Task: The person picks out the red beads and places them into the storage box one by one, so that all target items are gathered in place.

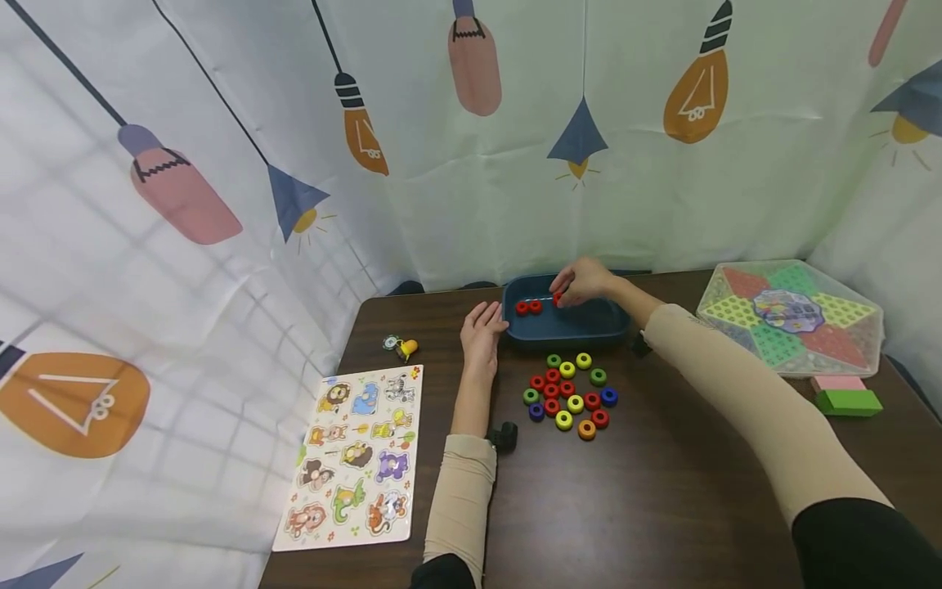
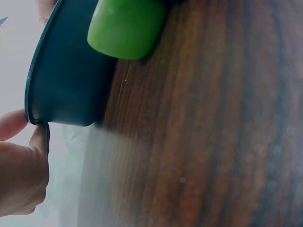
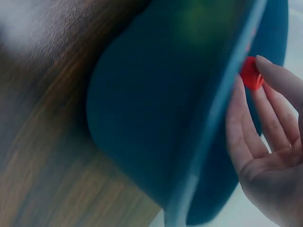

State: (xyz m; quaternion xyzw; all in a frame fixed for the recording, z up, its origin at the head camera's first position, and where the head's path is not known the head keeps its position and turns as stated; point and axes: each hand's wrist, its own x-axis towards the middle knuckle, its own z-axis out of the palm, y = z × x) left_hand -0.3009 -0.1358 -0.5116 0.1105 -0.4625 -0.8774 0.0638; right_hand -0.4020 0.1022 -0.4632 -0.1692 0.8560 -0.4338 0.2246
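Note:
My right hand point(image 1: 586, 281) is over the dark blue tray point(image 1: 570, 334), pinching a red ring point(image 3: 251, 73) between thumb and fingers inside the rim. Two more red rings point(image 1: 536, 306) lie in the tray, left of that hand. At the tray's left end, my left hand point(image 1: 482, 334) touches the rim with its fingers extended, holding nothing up. In front of the tray, several loose rings in red, yellow, green, blue and orange point(image 1: 586, 429) lie grouped on the table. One green ring point(image 2: 128, 28) shows large beside the tray wall in the left wrist view.
An animal puzzle board point(image 1: 368, 446) lies left of my left forearm, with a small yellow trinket point(image 1: 406, 348) behind it. To the right are a clear board-game box point(image 1: 791, 315) and pink and green blocks point(image 1: 848, 402). A printed curtain point(image 1: 508, 196) hangs behind the table.

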